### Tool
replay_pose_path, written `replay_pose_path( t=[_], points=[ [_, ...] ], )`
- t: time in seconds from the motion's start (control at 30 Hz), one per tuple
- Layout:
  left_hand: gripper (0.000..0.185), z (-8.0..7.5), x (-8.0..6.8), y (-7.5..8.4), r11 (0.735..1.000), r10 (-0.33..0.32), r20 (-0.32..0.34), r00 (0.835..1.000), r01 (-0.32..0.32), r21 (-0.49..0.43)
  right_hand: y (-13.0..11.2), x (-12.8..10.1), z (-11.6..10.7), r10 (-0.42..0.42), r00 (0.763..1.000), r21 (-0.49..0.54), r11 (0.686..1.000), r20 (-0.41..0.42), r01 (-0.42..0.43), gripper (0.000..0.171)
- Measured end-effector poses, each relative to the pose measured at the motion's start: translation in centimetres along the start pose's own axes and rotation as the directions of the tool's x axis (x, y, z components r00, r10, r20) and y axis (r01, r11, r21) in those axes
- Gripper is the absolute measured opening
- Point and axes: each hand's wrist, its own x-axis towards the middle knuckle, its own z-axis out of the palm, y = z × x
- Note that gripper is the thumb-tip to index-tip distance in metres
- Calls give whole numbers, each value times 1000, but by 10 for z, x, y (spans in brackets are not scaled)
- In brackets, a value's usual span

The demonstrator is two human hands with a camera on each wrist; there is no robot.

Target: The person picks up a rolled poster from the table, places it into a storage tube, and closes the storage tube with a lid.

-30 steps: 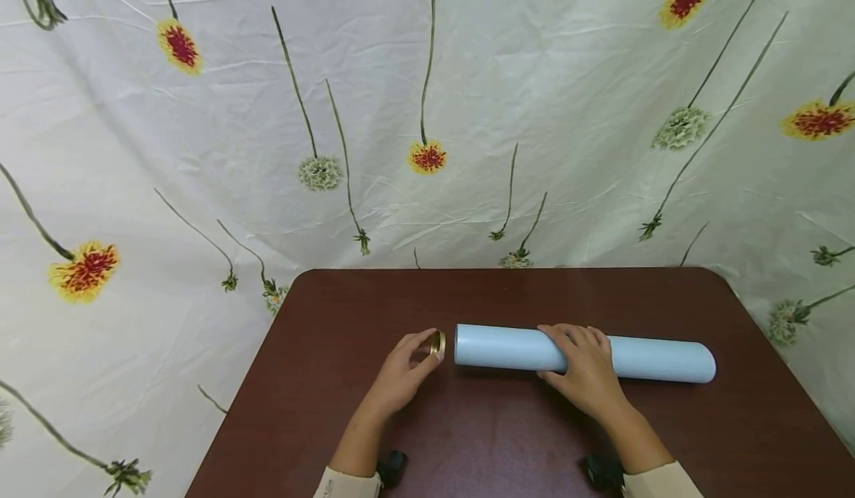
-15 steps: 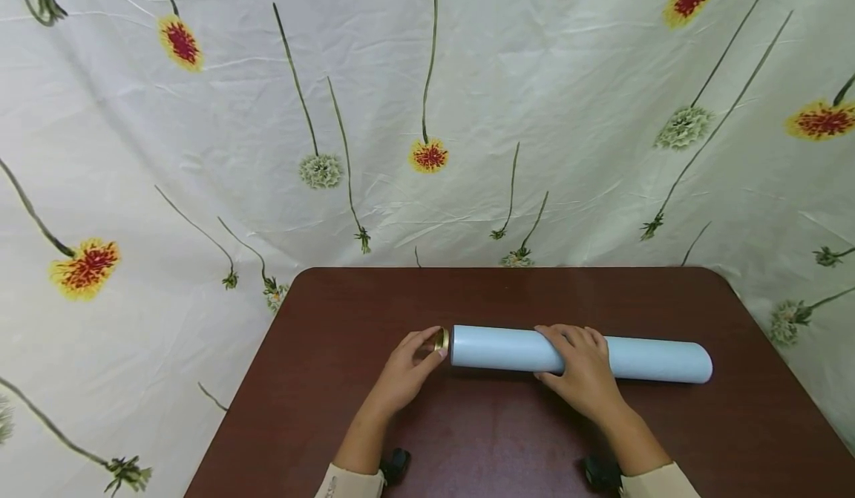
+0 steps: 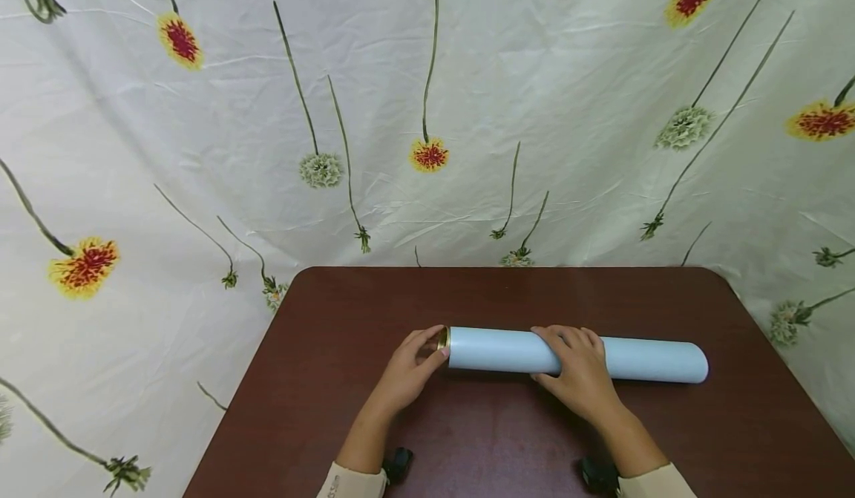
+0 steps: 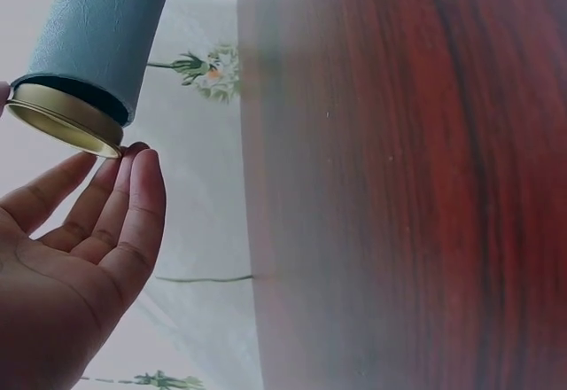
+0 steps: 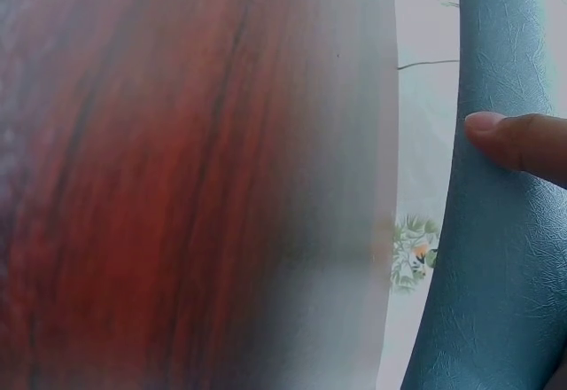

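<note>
A long light-blue cardboard tube with a textured surface lies sideways across the table in the head view. My right hand grips it around the middle from above; its thumb presses the near side in the right wrist view. At the tube's left end, my left hand pinches a gold-coloured metal cap by its rim. In the left wrist view the cap sits tilted at the tube's mouth, partly inside, with a dark gap showing along one side. Its hollow side faces my left palm.
The dark red-brown wooden table has rounded far corners. Behind it hangs a white cloth printed with flowers and stems. Dark devices are strapped at both wrists, below light sleeves.
The cap in my left hand has moved right and now meets the tube's left end, closing the gap between them. My right hand has shifted slightly left with the tube.
</note>
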Motion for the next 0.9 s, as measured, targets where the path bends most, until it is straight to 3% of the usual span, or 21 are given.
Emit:
replay_pose_path(
  t=[0.3,0.67,0.9],
  points=[
    [52,1,0,-1,998,1,31,1000,1,-64,-1,1,0,-18,1000,7,1000,-26,19,83],
    [43,10,3,0,983,-54,-10,998,52,-177,-6,1,0,19,1000,21,1000,23,-19,83],
    [42,17,4,1,972,-96,5,995,95,-215,-10,1,3,18,1000,18,1000,19,-18,83]
  ],
)
